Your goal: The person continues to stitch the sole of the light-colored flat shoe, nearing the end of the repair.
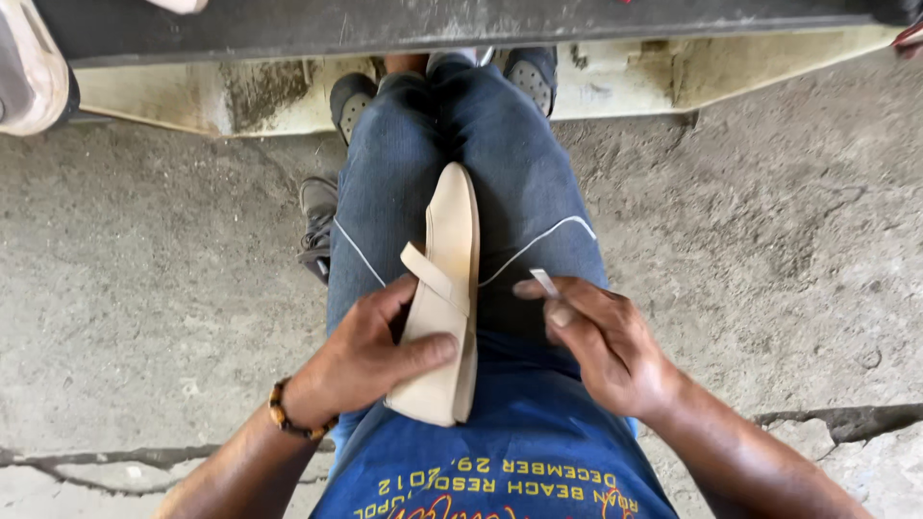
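- Looking straight down at the lap: a beige shoe (449, 288) lies on the person's thighs in blue jeans (524, 163), sole edge turned up toward me.
- The shoe's long axis runs near to far, toe out toward the knees, heel end close to the belly and the blue shirt (519, 452).
- The left hand (370, 356) is closed around the heel end, thumb pressed across the shoe's side and fingers wrapped behind; a beaded bracelet (288, 415) sits on that wrist.
- The right hand (601, 341) hovers just right of the shoe, not touching it, fingers pinched on a small pale sliver of a tool (544, 281); I cannot tell whether it is a needle or a blade.
- A white thread (538, 240) loops across both thighs, passing behind the shoe and running back toward the pinched tool.
- So the key relation: the shoe lies just left of the right hand's tip, at about the strap (428, 274), while the left hand already has it pinned.
- Around them: rough concrete floor (154, 288) on both sides, a cracked slab edge near, dark sandals (351, 101) at the far end of the legs, a grey shoe (317, 226) left of the knee, and a dark worktop (433, 24) edge across the far side.
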